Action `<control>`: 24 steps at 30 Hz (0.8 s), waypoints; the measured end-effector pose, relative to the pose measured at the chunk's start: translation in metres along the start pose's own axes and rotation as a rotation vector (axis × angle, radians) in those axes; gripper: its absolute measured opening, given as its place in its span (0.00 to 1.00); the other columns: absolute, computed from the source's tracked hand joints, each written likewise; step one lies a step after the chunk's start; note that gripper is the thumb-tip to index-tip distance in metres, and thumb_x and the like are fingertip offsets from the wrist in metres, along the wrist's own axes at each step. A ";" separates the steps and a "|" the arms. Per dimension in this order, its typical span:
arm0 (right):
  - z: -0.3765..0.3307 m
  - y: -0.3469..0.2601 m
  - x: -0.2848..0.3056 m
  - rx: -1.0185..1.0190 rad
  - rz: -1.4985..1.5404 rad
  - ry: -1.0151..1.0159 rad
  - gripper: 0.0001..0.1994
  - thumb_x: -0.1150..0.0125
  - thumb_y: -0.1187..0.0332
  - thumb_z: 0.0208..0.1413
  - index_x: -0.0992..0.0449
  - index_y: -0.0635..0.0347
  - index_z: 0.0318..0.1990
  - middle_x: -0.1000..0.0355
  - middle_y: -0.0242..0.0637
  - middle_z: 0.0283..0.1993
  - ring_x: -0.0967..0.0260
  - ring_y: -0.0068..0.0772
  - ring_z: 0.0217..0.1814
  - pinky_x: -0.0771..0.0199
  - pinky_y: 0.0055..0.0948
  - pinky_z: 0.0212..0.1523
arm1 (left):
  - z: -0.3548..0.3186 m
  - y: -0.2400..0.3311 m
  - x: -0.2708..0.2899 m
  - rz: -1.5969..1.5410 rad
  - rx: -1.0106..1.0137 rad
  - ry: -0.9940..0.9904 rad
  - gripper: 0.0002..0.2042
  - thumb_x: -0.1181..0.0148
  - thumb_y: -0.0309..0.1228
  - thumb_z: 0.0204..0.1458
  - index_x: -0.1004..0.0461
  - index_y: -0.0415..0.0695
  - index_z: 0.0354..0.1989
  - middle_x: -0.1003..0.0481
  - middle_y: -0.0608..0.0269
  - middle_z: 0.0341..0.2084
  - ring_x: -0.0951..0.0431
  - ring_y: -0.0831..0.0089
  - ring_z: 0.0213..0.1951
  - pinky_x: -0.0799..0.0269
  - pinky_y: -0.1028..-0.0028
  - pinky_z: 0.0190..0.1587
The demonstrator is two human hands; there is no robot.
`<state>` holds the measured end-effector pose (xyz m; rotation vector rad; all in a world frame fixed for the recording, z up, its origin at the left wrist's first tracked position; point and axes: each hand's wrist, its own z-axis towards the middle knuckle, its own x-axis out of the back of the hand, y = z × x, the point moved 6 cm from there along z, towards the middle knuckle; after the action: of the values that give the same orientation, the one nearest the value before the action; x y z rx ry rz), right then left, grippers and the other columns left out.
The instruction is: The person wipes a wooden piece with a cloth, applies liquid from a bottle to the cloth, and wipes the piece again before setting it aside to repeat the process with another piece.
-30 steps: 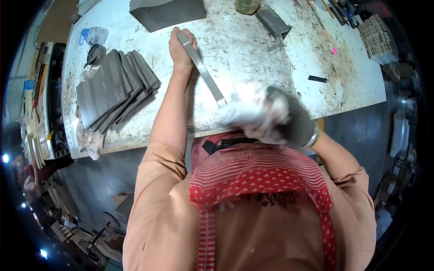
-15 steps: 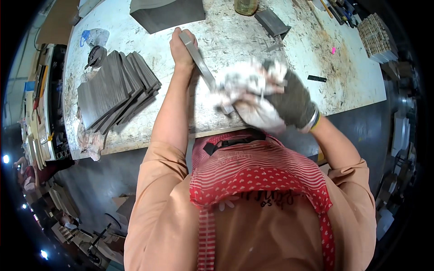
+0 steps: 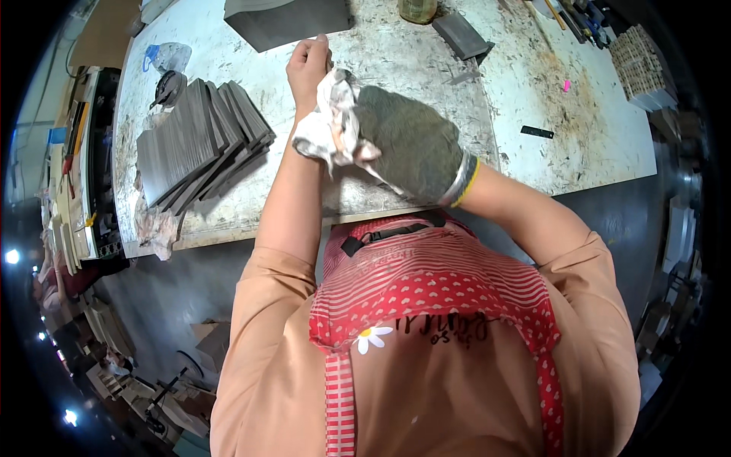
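My right hand (image 3: 415, 145) wears a dark grey-green work glove with a yellow-edged cuff. It is closed on a crumpled white rag (image 3: 335, 126) with pinkish stains, held against my left wrist area. My bare left hand (image 3: 308, 62) is closed beyond the rag, thumb uppermost. The thin grey slab it gripped in the earlier frame is now hidden behind the rag and glove. A fanned stack of thin grey slabs (image 3: 183, 141) lies to the left of my left forearm. A big grey block (image 3: 293, 23) stands just past my left hand.
On the stained white table (image 3: 525, 164) are a small grey block (image 3: 461, 36), a jar (image 3: 417, 9), a black strip (image 3: 537, 132) and a pink bit (image 3: 566, 86). A clear plastic bottle (image 3: 171, 57) and roll of tape (image 3: 170, 89) lie left; another rag (image 3: 158, 232) hangs over the front edge.
My right hand has swept left and slightly up with the rag, from the slab's near end to beside my left wrist. The slab has gone out of sight. My left hand stays almost in place.
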<state>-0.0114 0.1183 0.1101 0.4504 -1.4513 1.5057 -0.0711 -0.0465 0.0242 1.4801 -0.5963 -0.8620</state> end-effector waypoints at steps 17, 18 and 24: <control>-0.012 -0.021 0.003 0.132 -0.043 0.109 0.16 0.44 0.64 0.47 0.30 0.59 0.43 0.32 0.45 0.44 0.35 0.45 0.46 0.35 0.39 0.47 | -0.005 0.011 0.008 -0.047 -0.200 -0.018 0.12 0.53 0.33 0.50 0.39 0.41 0.17 0.39 0.68 0.15 0.42 0.78 0.21 0.46 0.77 0.26; -0.003 -0.016 -0.003 0.210 -0.136 0.143 0.15 0.43 0.65 0.45 0.29 0.58 0.42 0.33 0.45 0.43 0.35 0.46 0.44 0.34 0.40 0.44 | -0.004 0.013 0.005 -0.062 -0.188 0.005 0.13 0.53 0.32 0.50 0.38 0.40 0.17 0.39 0.67 0.15 0.42 0.78 0.21 0.46 0.77 0.26; -0.053 -0.022 -0.003 0.014 -0.072 0.131 0.14 0.47 0.63 0.48 0.30 0.59 0.41 0.32 0.45 0.36 0.32 0.43 0.35 0.30 0.35 0.35 | -0.006 0.011 0.010 -0.094 -0.178 -0.037 0.13 0.53 0.34 0.51 0.38 0.42 0.18 0.38 0.68 0.15 0.42 0.79 0.23 0.46 0.79 0.28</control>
<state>0.0267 0.1616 0.1080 0.4009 -1.3095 1.4613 -0.0588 -0.0519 0.0330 1.3411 -0.4676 -0.9914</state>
